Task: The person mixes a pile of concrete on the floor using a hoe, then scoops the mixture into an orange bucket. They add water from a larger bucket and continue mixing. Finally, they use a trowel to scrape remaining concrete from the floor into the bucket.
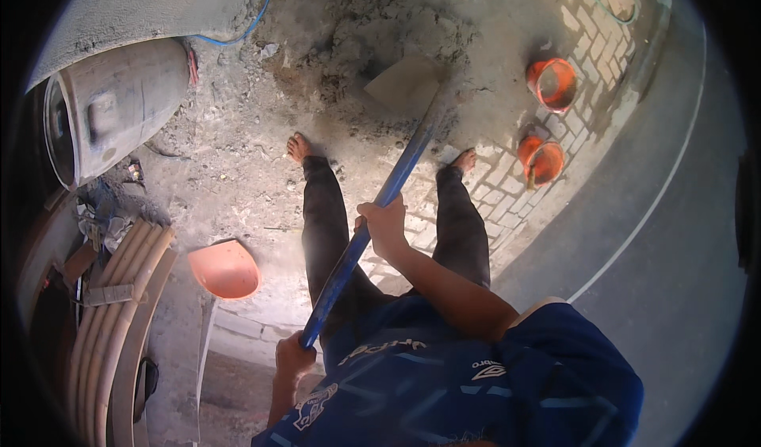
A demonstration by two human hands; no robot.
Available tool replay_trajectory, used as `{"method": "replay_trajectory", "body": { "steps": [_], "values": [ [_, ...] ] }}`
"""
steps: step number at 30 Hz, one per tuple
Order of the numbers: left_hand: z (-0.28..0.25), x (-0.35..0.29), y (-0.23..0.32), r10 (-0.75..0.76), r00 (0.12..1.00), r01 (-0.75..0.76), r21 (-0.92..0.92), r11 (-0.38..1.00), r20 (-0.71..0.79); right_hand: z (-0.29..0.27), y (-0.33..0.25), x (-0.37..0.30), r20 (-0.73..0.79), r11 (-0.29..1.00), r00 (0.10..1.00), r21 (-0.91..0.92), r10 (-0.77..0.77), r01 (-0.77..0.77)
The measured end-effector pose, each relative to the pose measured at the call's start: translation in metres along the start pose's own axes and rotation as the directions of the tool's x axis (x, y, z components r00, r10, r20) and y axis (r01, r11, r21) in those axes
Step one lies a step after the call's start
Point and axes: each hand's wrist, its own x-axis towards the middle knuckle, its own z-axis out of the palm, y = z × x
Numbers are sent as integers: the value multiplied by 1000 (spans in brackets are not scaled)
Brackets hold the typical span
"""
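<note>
A long blue-handled shovel (372,217) runs diagonally from my lower left up to the middle of the view. Its flat blade (403,82) rests against a heap of grey sandy mix (388,27) on the ground ahead. My left hand (292,357) grips the handle's lower end. My right hand (384,223) is wrapped around the shaft further up. My bare feet stand apart on the dusty ground just behind the heap, legs in dark trousers.
Two orange buckets (552,82) (543,162) stand on brick paving to the right. An orange pan (226,269) lies at my left. A large drum (111,106) lies on its side at upper left, with curved pipes (119,304) below it. Asphalt road lies right.
</note>
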Motion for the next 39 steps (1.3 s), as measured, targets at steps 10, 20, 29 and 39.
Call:
{"method": "replay_trajectory", "body": {
  "steps": [10, 20, 29, 39],
  "values": [
    [35, 142, 56, 37, 997, -30, 94, 995, -73, 5, -5, 153, -72, 995, 997, -102, -25, 18],
    [62, 177, 192, 256, 959, -264, -51, 963, -119, -46, -168, 154, -148, 882, 870, -126, -470, 455],
    [82, 86, 100, -18, 998, 21, 47, 999, -65, -34, 5, 155, -54, 980, 998, -198, -26, 15],
    [33, 132, 137, 304, 951, -306, 357, 882, 63, -140, -58, 101, -349, 947, 933, 259, -89, 188]
  ]
}}
